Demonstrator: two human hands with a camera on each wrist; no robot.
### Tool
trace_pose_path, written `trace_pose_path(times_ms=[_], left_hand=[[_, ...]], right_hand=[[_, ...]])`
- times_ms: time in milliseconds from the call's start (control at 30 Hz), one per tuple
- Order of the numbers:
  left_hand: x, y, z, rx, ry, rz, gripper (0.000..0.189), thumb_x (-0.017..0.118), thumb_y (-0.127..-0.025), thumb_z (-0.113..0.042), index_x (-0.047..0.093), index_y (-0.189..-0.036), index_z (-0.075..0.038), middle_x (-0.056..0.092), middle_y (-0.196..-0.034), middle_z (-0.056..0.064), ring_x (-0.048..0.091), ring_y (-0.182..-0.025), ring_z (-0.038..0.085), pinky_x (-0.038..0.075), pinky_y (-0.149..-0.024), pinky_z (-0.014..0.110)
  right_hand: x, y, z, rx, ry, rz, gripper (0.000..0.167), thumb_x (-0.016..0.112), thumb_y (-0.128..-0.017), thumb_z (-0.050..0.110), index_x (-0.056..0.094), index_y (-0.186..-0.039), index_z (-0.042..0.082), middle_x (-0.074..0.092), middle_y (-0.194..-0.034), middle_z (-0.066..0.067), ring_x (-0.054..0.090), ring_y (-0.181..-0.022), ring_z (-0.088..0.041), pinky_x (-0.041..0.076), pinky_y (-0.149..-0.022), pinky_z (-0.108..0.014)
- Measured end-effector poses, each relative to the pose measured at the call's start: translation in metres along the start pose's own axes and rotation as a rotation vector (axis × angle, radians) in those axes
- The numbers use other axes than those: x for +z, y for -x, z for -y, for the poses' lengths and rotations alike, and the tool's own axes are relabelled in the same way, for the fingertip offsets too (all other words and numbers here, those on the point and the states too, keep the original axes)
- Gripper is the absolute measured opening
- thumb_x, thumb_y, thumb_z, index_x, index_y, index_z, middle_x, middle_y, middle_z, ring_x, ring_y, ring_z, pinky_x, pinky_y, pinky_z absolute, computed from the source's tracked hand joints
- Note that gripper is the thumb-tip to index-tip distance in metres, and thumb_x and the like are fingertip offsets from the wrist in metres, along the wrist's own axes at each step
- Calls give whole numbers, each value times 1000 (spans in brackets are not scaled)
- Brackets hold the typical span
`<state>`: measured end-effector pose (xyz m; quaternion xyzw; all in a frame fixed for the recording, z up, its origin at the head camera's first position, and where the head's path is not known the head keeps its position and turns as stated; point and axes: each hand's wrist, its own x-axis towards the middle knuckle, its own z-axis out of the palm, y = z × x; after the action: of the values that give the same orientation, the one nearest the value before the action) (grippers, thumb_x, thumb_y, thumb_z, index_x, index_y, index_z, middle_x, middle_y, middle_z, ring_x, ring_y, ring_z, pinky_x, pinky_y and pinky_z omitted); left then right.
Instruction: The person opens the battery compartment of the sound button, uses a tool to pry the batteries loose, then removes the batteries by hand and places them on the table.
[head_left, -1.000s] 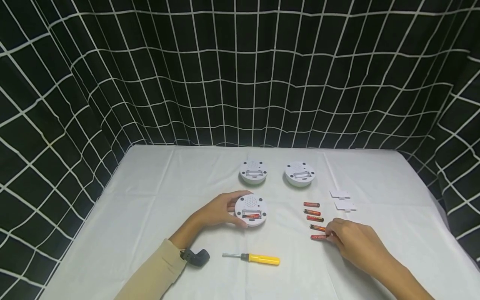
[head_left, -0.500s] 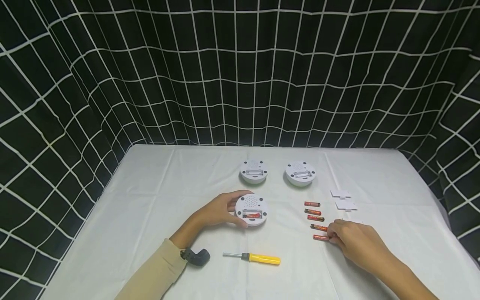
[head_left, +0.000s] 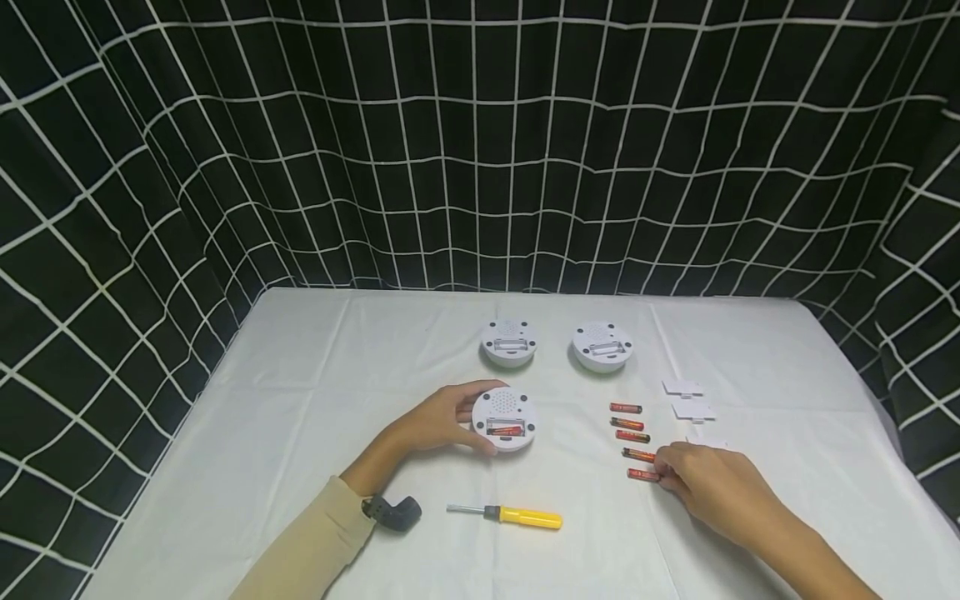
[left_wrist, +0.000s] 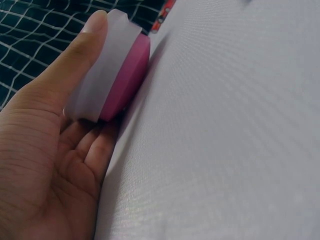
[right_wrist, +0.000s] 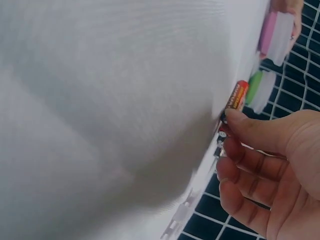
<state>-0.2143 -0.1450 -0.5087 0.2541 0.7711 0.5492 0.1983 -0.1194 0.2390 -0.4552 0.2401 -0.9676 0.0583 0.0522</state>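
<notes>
My left hand [head_left: 435, 425] grips a round white device [head_left: 504, 402] by its side, thumb on the near rim and fingers behind. Its open battery compartment faces up with one red battery [head_left: 505, 432] inside. In the left wrist view the device [left_wrist: 107, 65] shows a pink lower part, close over the white cloth. My right hand [head_left: 712, 487] pinches the end of the nearest red AAA-size battery [head_left: 642, 475] in a row at the right. The right wrist view shows thumb and forefinger on this battery [right_wrist: 237, 94]. Another battery [head_left: 637, 455] lies just beyond, its right end at the fingers.
Several red batteries [head_left: 629, 436] lie in the row. Two more round devices [head_left: 508, 350] stand further back, compartments up. White battery covers [head_left: 693, 411] lie at the right, one partly behind my right hand. A yellow-handled screwdriver [head_left: 528, 518] lies in front. A netted black curtain [head_left: 480, 150] surrounds the table.
My right hand has shifted slightly to the right with the nearest battery, and a third cover now shows behind it. My left hand keeps its grip on the device.
</notes>
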Motion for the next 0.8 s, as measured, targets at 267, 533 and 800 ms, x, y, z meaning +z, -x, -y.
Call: trace_pose_path(times_ms=[267, 533, 800], left_hand=[[0, -1, -1, -2, -6, -1, 95, 93, -72, -14, 45, -153, -17, 56, -147, -3, 53, -134, 11, 43, -111, 23], [0, -1, -1, 5, -1, 4, 94, 92, -72, -12, 45, -153, -16, 56, -146, -1, 54, -134, 13, 43, -110, 23], [0, -2, -1, 12, -5, 7, 95, 93, -72, -12, 44, -154, -15, 57, -145, -1, 54, -133, 12, 43, -110, 23]], right_hand=[[-18, -8, 4, 14, 25, 4, 21, 85, -77, 9, 69, -86, 20, 52, -68, 15, 43, -59, -6, 39, -51, -29], [-31, -30, 26, -50, 29, -21, 22, 87, -77, 11, 75, -93, 17, 67, -81, 11, 59, -65, -8, 46, -50, -30], [-32, -55, 54, -161, -2, -67, 17, 86, -80, 17, 71, -86, 19, 67, -82, 11, 60, -65, -6, 43, -50, -24]])
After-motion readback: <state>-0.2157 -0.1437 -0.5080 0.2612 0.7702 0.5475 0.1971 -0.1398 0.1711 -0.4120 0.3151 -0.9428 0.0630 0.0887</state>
